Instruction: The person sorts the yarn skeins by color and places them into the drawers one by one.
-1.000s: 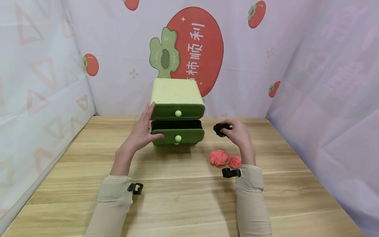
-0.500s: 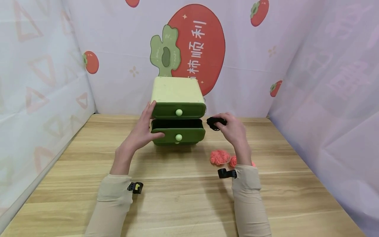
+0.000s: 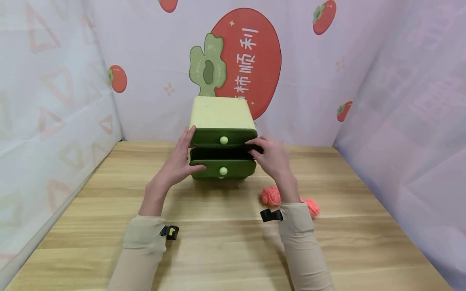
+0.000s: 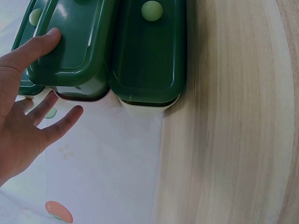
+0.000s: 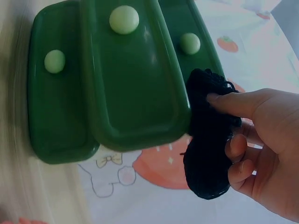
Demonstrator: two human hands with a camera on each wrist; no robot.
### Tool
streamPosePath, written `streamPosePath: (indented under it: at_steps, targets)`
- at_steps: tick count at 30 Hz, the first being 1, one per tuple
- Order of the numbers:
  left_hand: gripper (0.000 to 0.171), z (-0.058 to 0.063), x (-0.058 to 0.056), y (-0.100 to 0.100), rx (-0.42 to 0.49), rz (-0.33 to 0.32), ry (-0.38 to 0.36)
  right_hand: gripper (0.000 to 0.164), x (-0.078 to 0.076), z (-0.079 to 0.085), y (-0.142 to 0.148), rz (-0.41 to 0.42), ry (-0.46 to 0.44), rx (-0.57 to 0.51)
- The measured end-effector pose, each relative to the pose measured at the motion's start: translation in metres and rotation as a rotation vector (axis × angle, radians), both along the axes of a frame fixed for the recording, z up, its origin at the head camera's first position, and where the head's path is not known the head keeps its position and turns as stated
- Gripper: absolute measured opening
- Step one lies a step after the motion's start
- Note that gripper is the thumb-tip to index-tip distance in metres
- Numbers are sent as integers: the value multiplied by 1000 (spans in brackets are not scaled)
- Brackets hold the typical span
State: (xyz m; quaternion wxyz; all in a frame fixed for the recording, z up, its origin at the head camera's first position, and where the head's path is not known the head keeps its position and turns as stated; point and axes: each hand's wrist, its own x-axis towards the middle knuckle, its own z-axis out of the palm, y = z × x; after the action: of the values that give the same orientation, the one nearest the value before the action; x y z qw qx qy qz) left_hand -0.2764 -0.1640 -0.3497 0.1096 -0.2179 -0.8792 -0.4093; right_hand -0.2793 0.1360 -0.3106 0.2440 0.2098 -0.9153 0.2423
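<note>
The right hand's grip (image 3: 274, 158) pinches black yarn (image 5: 208, 170) at the right end of the pulled-out middle drawer (image 3: 238, 169), the left hand's grip (image 3: 175, 162), spread wide, touches that drawer's front, and coral yarn (image 3: 271, 196) lies on the bench (image 3: 218, 250) nearby.

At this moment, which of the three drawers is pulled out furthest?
The middle drawer: its front juts forward and its dark inside shows, whereas the top drawer and bottom drawer sit further back.
</note>
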Motion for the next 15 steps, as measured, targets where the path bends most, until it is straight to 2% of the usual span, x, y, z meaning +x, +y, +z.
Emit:
streamPosePath:
  at_steps: [9,15]
  targets:
    - [120,-1,0,0,18,-11,-16,22,-2,10,-26,78,34,94]
    - [120,-1,1,-1,10,-2,-13,21,-6,9,-36,71,38,187]
